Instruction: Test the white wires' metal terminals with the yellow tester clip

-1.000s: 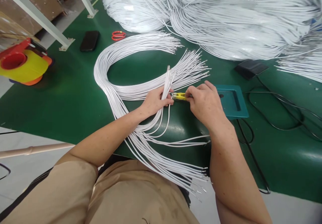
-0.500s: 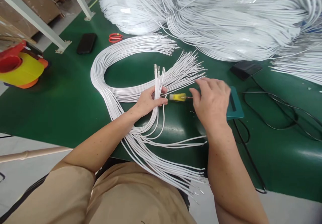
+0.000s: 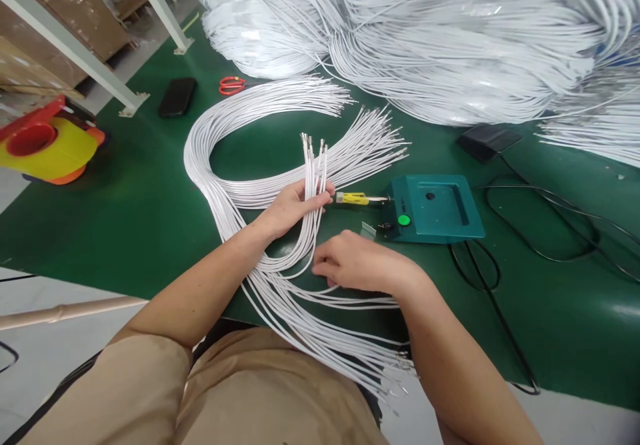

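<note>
My left hand [image 3: 300, 208] is closed round a small bunch of white cables [image 3: 311, 172], whose metal-tipped ends stand up above the fingers. My right hand [image 3: 357, 262] is lower, over loose white cables running to the right; its fingers are drawn together, and whatever is between the fingertips is hidden. Just right of my left hand, a yellow-bodied metal rod [image 3: 354, 198] sticks out of a teal box [image 3: 435, 208] with a round green button. A larger bundle of white cables [image 3: 197, 152] curves across the table behind my left forearm.
Big heaps of white cables [image 3: 450, 52] fill the back of the green table [image 3: 125, 225]. Red-handled scissors [image 3: 231, 86], a black phone-like object [image 3: 177, 96] and a yellow-and-red tape dispenser [image 3: 55, 145] lie left. A black block [image 3: 487, 142] and looping black cords [image 3: 545, 252] are right.
My right hand has moved left and down from in front of the teal box to the loose cables, uncovering the box. My left hand keeps its grip; one cable hanging apart now sits with the bunch.
</note>
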`<state>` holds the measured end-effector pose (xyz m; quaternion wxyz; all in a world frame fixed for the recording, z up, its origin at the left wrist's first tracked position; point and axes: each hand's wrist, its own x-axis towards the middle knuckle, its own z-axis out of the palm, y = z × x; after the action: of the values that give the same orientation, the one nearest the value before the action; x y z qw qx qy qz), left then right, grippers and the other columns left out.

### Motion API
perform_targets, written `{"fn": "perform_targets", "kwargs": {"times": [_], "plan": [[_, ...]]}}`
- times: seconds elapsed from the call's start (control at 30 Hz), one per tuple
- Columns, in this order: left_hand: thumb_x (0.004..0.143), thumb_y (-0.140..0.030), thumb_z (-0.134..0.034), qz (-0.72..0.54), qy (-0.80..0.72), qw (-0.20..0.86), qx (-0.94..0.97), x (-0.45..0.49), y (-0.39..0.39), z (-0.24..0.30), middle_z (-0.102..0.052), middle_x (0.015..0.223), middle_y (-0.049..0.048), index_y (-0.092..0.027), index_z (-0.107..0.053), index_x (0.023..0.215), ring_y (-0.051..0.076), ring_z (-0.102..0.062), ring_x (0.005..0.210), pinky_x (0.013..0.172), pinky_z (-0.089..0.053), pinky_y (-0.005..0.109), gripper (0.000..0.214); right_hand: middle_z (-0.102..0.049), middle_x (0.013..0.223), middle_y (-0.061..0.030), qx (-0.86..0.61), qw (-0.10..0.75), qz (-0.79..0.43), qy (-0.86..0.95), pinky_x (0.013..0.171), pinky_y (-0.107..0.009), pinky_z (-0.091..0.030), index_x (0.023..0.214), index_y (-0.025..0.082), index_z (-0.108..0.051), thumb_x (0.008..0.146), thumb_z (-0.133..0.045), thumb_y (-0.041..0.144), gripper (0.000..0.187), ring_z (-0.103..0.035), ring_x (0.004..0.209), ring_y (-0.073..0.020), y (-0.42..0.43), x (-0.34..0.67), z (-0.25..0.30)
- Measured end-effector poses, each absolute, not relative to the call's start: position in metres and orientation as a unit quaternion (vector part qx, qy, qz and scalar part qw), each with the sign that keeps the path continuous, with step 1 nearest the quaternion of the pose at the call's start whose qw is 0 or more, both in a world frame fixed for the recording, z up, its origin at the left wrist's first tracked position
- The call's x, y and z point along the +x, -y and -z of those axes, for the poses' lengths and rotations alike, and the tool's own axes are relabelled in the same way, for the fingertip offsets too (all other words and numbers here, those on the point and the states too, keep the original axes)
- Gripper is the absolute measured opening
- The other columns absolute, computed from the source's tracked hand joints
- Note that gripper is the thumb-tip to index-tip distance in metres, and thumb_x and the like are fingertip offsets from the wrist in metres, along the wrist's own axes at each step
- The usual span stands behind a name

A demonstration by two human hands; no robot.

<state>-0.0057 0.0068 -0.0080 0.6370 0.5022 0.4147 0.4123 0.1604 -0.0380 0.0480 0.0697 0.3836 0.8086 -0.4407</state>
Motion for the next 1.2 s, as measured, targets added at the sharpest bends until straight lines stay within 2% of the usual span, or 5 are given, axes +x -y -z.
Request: {"fn": "perform_targets", "kwargs": {"times": [0.1,0.37,0.6,0.9,1.2], "plan": [[0.073,-0.036,-0.075,-0.403,-0.433,0.634,0.498,-0.006,-0.007,0.008,-0.066,0.086,0.0028,-0.015,-0.067,0.104,0.013,-0.061,0.078,0.074,-0.049,0.027,0.038,-0.067,0.062,-0.0016,0.404,0.044,0.559,-0.723,0.042,-0.022,-0.041,0.066,0.018,-0.060,0.086,-0.050,0.025,0.024,-0.054,0.041,-0.0105,0.032,0.169,-0.049],[0.064,-0.031,-0.082,-0.361,-0.424,0.609,0.564,0.003,0.003,0.007,-0.066,0.076,-0.0007,-0.015,-0.059,0.090,0.013,-0.064,0.068,0.072,-0.050,0.029,0.038,-0.059,0.065,0.0034,0.552,-0.421,0.421,-0.584,0.040,-0.021,-0.037,0.085,0.019,-0.062,0.080,-0.063,0.041,0.022,-0.047,0.043,-0.0072,0.008,0.180,-0.038],[0.069,-0.028,-0.079,-0.435,-0.363,0.679,0.466,0.009,0.005,0.003,-0.061,0.078,-0.0021,-0.016,-0.047,0.077,0.011,-0.063,0.075,0.075,-0.050,0.026,0.035,-0.058,0.062,0.0024,0.516,-0.431,0.504,-0.543,0.047,-0.023,-0.037,0.069,0.017,-0.061,0.073,-0.069,0.036,0.021,-0.044,0.049,-0.0079,0.010,0.168,-0.034],[0.068,-0.032,-0.077,-0.465,-0.448,0.539,0.541,0.008,0.005,0.007,-0.052,0.073,-0.0038,-0.017,-0.048,0.075,0.009,-0.050,0.070,0.071,-0.043,0.024,0.033,-0.060,0.065,0.0021,0.552,-0.453,0.400,-0.574,0.056,-0.024,-0.041,0.077,0.018,-0.064,0.069,-0.073,0.040,0.025,-0.049,0.058,-0.0106,0.014,0.160,-0.025],[0.069,-0.027,-0.077,-0.454,-0.426,0.589,0.515,0.009,0.006,0.002,-0.060,0.077,-0.0020,-0.016,-0.047,0.078,0.010,-0.058,0.073,0.075,-0.047,0.027,0.032,-0.053,0.060,0.0033,0.466,-0.479,0.622,-0.408,0.044,-0.022,-0.033,0.065,0.017,-0.060,0.071,-0.068,0.028,0.015,-0.036,0.047,-0.0061,0.010,0.160,-0.027]]}}
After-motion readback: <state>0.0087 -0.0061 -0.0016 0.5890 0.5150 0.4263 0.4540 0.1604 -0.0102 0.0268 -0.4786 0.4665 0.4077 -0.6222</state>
